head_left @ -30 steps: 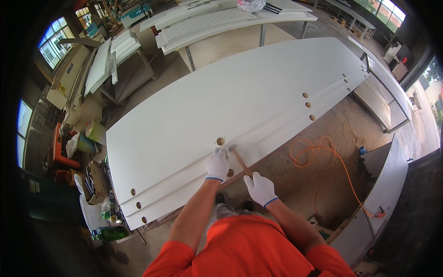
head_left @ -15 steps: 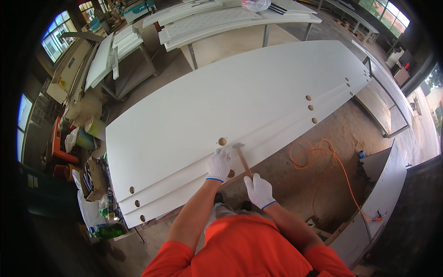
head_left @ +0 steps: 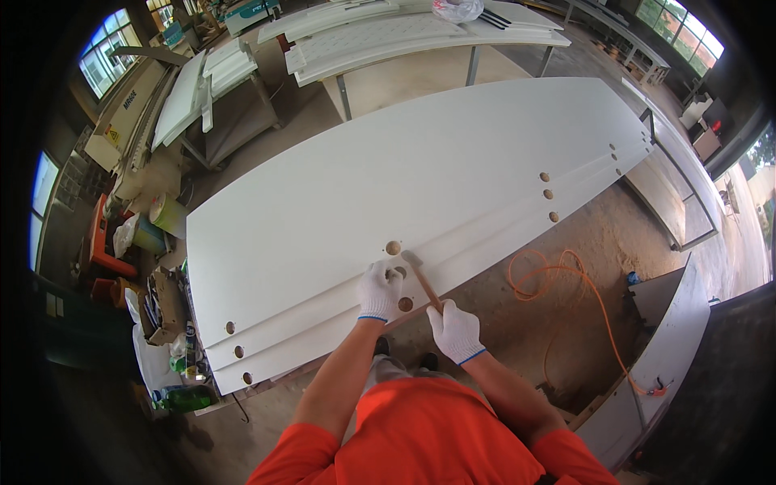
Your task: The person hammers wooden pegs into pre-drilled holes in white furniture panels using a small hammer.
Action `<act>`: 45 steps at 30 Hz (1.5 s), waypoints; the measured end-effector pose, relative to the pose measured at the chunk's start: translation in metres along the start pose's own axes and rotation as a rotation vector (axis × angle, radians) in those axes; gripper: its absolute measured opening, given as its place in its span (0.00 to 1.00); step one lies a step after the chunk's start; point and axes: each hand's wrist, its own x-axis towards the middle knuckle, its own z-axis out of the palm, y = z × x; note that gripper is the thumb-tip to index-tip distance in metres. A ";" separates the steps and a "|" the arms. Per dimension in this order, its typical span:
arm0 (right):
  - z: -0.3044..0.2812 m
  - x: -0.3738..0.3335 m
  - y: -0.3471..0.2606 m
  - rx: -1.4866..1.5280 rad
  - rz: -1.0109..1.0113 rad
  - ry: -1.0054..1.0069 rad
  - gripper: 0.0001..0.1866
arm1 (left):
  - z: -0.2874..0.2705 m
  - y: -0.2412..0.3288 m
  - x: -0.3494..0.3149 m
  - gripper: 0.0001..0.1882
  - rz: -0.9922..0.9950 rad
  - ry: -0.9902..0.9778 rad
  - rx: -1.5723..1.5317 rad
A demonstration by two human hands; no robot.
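Note:
In front of me lie long white panels, stacked in steps, with round holes bored near their stepped edges. My left hand, in a white knitted glove with a blue cuff, rests at the middle step by a round hole. Its fingers are curled together at that hole; whatever they pinch is too small to make out. My right hand, gloved alike, is closed around the wooden handle of a hammer. The hammer's head is just above the panels, right of my left fingers, near another hole.
An orange air hose loops across the floor at right, beside a grey panel. Behind, a table carries more white boards. At left stand a cardboard box, buckets and a green bottle.
My left hand has drawn slightly left and down, uncovering part of the middle hole. The hammer head has shifted a little left. The whole view has tilted slightly.

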 end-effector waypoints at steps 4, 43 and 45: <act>0.002 0.012 0.020 -0.184 0.055 -0.203 0.23 | -0.014 -0.004 -0.004 0.04 0.000 0.035 -0.116; 0.020 -0.019 0.028 0.047 0.225 -0.196 0.26 | -0.031 -0.009 0.026 0.10 0.234 -0.417 0.312; 0.019 -0.016 0.028 0.017 0.145 -0.151 0.25 | -0.035 -0.008 0.020 0.10 0.196 -0.417 0.287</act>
